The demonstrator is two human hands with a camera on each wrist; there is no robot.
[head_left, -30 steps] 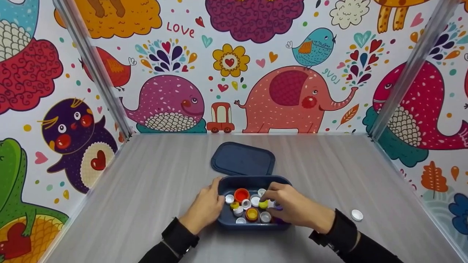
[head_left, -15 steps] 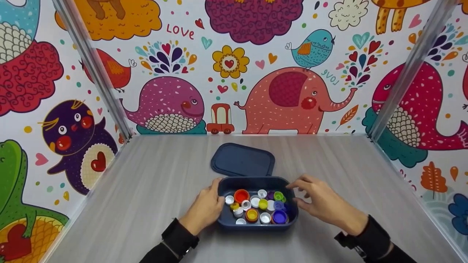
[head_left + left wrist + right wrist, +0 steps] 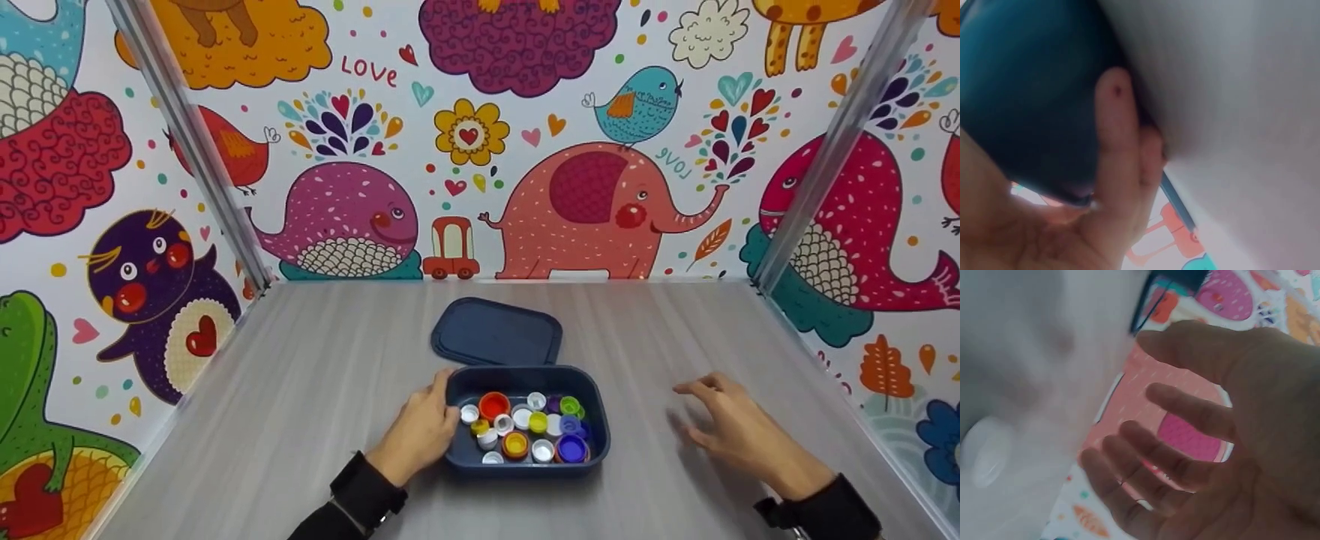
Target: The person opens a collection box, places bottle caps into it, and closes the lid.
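My left hand (image 3: 420,427) grips the left end of a dark blue plastic box (image 3: 525,471), its thumb at the rim. In the left wrist view the fingers (image 3: 1117,124) lie along the box's outer wall (image 3: 1033,84). Several bottle caps sit inside the box, among them a red cap (image 3: 494,406), a green cap (image 3: 570,406) and a blue cap (image 3: 572,448). To the right of the box, my right hand (image 3: 750,442) hovers over the table with fingers spread, holding nothing. A loose white cap (image 3: 985,453) lies on the table near it in the right wrist view; the hand hides it in the head view.
The box's dark blue lid (image 3: 499,330) lies flat on the table just behind it. A grey wood-grain table (image 3: 337,337) spreads around them. Patterned panels (image 3: 465,187) with metal corner posts (image 3: 847,142) close off the back and both sides.
My right hand has drawn out of the box and moved right, away from its rim, to over the loose white cap. The left hand keeps its hold on the box.
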